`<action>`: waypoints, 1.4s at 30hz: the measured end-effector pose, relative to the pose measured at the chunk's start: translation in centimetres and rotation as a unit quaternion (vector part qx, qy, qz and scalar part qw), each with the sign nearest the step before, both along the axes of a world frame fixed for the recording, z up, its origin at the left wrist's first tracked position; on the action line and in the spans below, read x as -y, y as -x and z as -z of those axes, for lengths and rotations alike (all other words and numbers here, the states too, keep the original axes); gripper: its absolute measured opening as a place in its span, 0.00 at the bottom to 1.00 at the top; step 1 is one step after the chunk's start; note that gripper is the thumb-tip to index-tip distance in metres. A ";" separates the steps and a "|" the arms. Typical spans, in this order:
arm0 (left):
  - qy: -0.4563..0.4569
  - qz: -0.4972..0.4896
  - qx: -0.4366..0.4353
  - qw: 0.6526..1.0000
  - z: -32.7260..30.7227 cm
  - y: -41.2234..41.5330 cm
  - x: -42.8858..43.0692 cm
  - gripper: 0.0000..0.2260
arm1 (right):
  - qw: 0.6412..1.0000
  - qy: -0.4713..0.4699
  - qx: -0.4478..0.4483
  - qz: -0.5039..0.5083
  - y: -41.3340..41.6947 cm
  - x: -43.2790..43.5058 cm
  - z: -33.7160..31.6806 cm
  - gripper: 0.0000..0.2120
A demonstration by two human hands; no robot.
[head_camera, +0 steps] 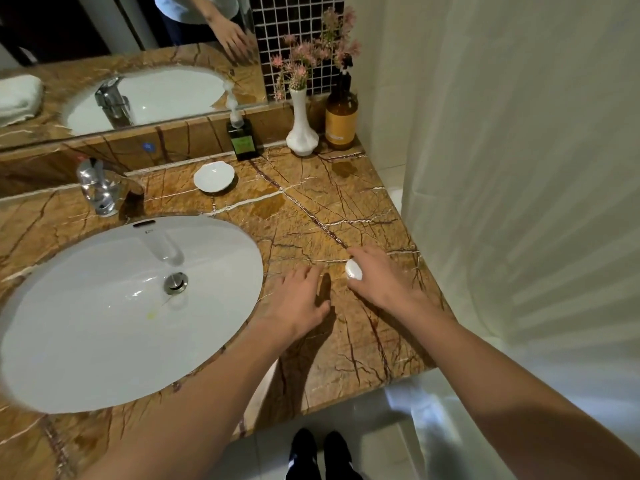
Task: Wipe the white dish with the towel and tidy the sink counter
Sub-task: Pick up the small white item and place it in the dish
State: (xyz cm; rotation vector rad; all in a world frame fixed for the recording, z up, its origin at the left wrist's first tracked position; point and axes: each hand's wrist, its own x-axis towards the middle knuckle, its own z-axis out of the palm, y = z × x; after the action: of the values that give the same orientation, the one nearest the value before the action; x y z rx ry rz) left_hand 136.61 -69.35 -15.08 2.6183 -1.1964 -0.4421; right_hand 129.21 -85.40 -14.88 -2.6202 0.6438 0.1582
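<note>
A small white dish [213,176] with a scalloped rim sits on the brown marble counter [311,209], behind the sink and right of the faucet. My right hand [379,277] rests near the counter's right side, fingers closed around a small white oval object [353,269], perhaps a soap bar. My left hand [301,299] lies flat on the counter just right of the sink, fingers spread, holding nothing. A folded white towel [19,98] shows only in the mirror at the far left.
A white oval sink [69,341] fills the left, with a chrome faucet [98,187] behind it. Along the back stand a dark pump bottle [242,140], a white vase [302,133] of pink flowers and an amber bottle [341,119]. A pale curtain [519,168] hangs at right.
</note>
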 end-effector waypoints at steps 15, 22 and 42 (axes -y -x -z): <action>0.059 0.033 0.030 0.997 1.4 0.2 5.5 0.26 | 0.996 -0.015 0.068 0.055 2.2 2.5 -1.6 0.28; 0.068 0.042 0.032 0.996 1.9 0.8 7.3 0.25 | 0.993 -0.009 0.069 0.097 5.2 4.7 -1.7 0.28; 0.130 -0.044 0.026 0.990 0.6 -0.9 5.9 0.22 | 0.993 -0.021 0.084 0.075 3.8 3.5 -2.1 0.22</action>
State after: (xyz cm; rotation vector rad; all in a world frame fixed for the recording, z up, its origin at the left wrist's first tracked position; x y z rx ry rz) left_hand 137.54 -75.25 -15.65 2.4575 -1.0695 -0.1872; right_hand 125.42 -88.89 -12.79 -2.4985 0.7652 -0.0929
